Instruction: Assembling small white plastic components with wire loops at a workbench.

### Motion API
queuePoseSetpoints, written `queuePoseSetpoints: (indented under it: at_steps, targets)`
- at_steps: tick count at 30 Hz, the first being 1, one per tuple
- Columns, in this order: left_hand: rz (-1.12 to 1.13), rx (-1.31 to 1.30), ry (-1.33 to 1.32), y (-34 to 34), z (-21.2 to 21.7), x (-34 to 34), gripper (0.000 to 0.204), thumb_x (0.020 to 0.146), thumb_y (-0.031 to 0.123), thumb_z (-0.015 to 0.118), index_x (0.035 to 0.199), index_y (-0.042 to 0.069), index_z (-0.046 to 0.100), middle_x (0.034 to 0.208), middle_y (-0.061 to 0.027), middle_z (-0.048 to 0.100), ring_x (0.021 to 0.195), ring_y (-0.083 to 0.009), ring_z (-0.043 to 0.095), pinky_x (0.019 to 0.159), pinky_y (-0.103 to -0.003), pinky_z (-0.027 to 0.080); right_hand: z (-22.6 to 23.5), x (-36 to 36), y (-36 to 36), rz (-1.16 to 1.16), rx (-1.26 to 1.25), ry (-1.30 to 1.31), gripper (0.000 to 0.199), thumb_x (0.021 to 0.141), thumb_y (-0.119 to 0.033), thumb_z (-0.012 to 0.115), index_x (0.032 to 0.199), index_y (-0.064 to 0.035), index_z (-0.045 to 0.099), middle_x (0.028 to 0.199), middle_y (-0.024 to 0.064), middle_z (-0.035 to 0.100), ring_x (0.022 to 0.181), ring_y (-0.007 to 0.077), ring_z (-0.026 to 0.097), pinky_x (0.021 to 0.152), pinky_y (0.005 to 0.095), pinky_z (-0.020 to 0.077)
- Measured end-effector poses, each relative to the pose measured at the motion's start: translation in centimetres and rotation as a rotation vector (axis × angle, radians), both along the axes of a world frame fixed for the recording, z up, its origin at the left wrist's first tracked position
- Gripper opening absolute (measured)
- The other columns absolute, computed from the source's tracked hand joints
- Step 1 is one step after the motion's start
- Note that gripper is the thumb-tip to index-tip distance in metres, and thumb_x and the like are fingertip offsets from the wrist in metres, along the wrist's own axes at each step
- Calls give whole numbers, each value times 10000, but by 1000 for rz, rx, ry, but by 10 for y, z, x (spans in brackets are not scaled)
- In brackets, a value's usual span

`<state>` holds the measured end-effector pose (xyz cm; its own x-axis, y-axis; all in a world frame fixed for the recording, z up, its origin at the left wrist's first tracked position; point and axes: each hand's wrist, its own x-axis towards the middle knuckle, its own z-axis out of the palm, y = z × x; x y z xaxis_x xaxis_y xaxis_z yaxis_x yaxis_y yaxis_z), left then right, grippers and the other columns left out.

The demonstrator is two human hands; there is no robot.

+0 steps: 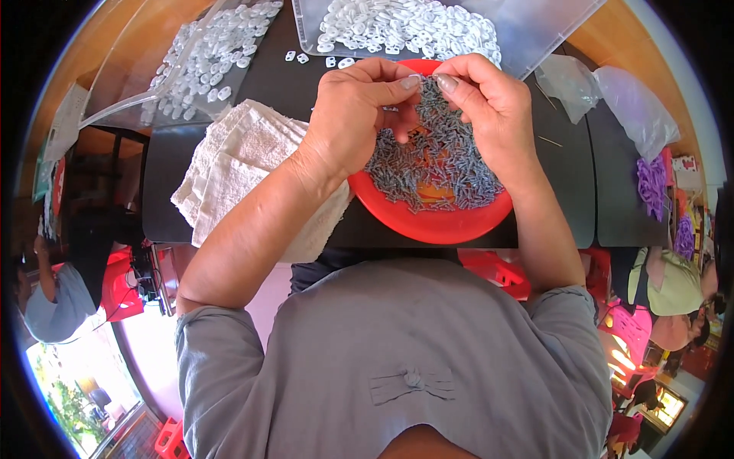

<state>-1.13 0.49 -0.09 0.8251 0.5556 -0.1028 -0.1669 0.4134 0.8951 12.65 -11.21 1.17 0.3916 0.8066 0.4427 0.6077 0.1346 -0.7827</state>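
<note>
Both hands are raised over the far part of a red plastic bowl [428,228]. The bowl holds a heap of small grey screw-like pieces [459,164]. My left hand [359,107] pinches with thumb and forefinger, its other fingers curled below. My right hand [497,111] pinches too, its fingertips just right of the left ones. Whatever the fingertips hold is too small and too covered to make out. Beyond them, a clear plastic bin [306,34] contains many small white plastic pieces [413,27] with holes, and a few more lie before it.
A folded whitish towel [237,168] lies left of the bowl on the black table [180,206]. Another clear bin [130,103] with white pieces stands far left. Clear plastic bags [634,107] and purple strips [651,187] are at the right. Other people [677,283] sit at both sides.
</note>
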Motion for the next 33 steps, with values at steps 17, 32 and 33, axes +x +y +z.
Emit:
queuePoseSetpoints:
  at_steps: [17, 32, 33]
  targets:
    - [43, 28, -29, -4, -2, 1, 90, 876, 20, 630, 917, -58, 613, 776, -102, 638, 597, -155, 617, 451, -261, 487, 0, 4, -1, 65, -10, -434, 63, 918, -31, 569, 971, 4, 570, 830, 104, 610, 741, 208, 606, 671, 299, 468]
    - [190, 259, 26, -13, 2, 1, 24, 856, -12, 638, 857, -34, 630, 708, -58, 632, 547, -95, 572, 425, -219, 439, 2, -8, 5, 32, 108, -668, 97, 869, 42, 557, 954, -4, 557, 819, 136, 579, 717, 306, 607, 628, 341, 486]
    - [186, 242, 2, -11, 2, 1, 28, 856, -7, 641, 862, -34, 636, 713, -60, 635, 546, -97, 574, 422, -219, 437, 3, -6, 6, 31, 111, -673, 97, 869, 42, 557, 954, -4, 557, 819, 136, 579, 717, 306, 607, 628, 341, 486]
